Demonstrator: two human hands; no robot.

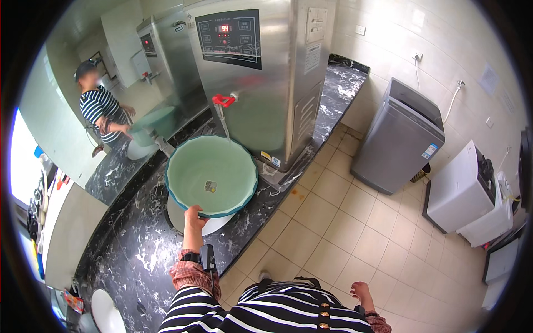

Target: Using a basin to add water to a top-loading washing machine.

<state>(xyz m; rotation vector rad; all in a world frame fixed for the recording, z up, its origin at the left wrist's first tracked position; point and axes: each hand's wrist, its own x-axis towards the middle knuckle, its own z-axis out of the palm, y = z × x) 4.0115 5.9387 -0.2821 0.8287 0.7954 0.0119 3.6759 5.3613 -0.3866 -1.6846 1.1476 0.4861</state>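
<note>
My left hand (195, 218) grips the near rim of a round plastic basin (212, 166), pale green inside with a darker teal edge. A small printed mark shows on its bottom; whether there is water in it is hard to tell. The basin rests over a white washbasin (220, 224) set into the counter. Above its far rim is a tap (224, 101) with a red handle, fixed to a stainless steel water boiler (250, 79). From the tap a narrow spout or stream reaches down to the basin. My right hand (360, 292) hangs beside my body, fingers loosely curled, nothing visible in it.
The black marbled counter (145, 249) runs along a wall mirror (120, 104). A second white washbasin (107, 312) lies lower left. Over the tiled floor (316, 224) stand a grey washing machine (395, 141) and a white washing machine (458, 191).
</note>
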